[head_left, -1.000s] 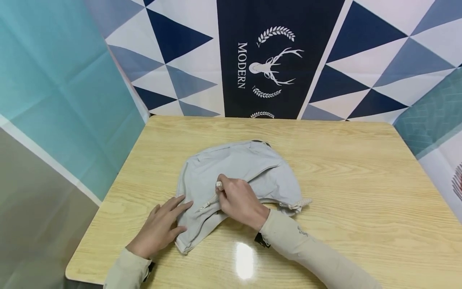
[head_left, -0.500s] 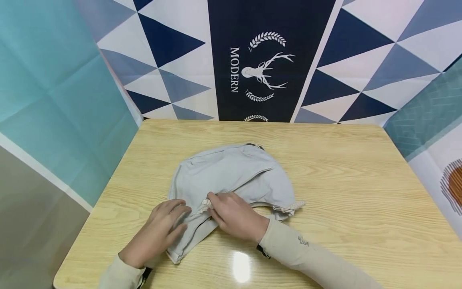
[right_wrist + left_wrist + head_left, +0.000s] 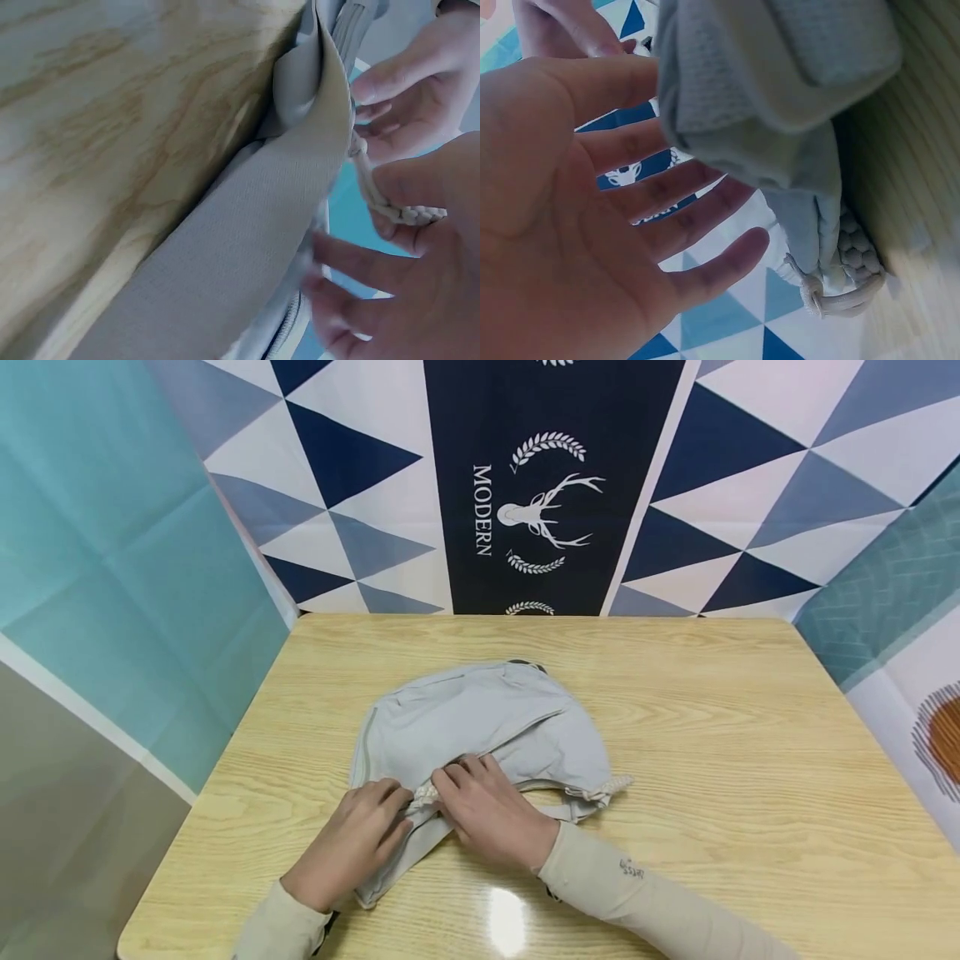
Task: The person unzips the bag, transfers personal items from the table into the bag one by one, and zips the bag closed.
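A light grey fabric bag (image 3: 465, 718) lies on the wooden table, with a zip running slantwise across its front. My right hand (image 3: 491, 810) pinches the braided cord zip pull (image 3: 427, 793) between thumb and index finger; this cord (image 3: 420, 216) also shows in the right wrist view. Close by, my left hand (image 3: 360, 843) is at the left end of the zip, its fingertips at the bag's edge. In the left wrist view the left hand (image 3: 570, 202) has its fingers spread and fairly straight, some tips hidden behind the bag (image 3: 727, 97).
A second braided cord (image 3: 611, 789) hangs at the bag's right end. A wide grey strap (image 3: 247, 202) crosses the right wrist view. The table (image 3: 712, 735) ends against a patterned cloth backdrop (image 3: 360, 510).
The right hand has moved left along the zip with the pull, from raised to low against the bag. The left hand has moved right, its fingers now by the zip end.
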